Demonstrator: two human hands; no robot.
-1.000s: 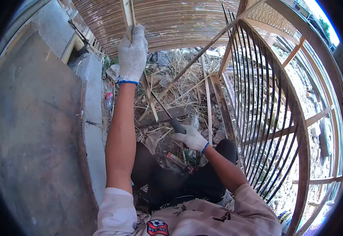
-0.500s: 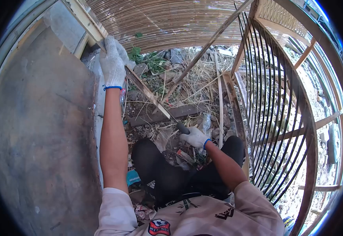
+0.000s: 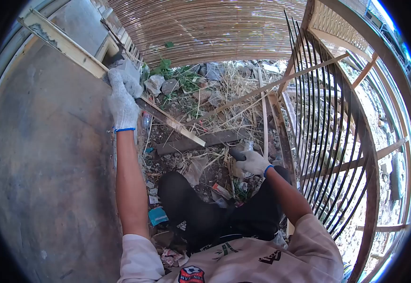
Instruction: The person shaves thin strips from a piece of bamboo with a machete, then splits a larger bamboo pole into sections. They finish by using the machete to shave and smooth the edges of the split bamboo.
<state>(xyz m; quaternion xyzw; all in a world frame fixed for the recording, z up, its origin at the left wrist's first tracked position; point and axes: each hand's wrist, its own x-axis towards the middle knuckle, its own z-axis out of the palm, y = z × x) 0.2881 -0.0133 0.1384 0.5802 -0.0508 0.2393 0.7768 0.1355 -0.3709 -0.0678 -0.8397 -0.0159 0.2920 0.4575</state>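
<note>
My left hand, in a white knit glove with a blue cuff, is wrapped round a long wooden strip. The strip runs from the upper left, through the hand, to a pale cut end above the ground near the middle. My right hand, gloved the same way, is closed round a dark handle to the right of that end. Any blade on the handle cannot be made out.
A large brown board fills the left. A slatted frame with dark rods stands at the right. A bamboo screen hangs behind. A thin stick slants across; a dark plank lies on littered ground.
My left hand and the strip have swung left and down, leaving the strip flatter. My right hand has moved right with the handle, away from the strip's end. The thin stick now leans lower.
</note>
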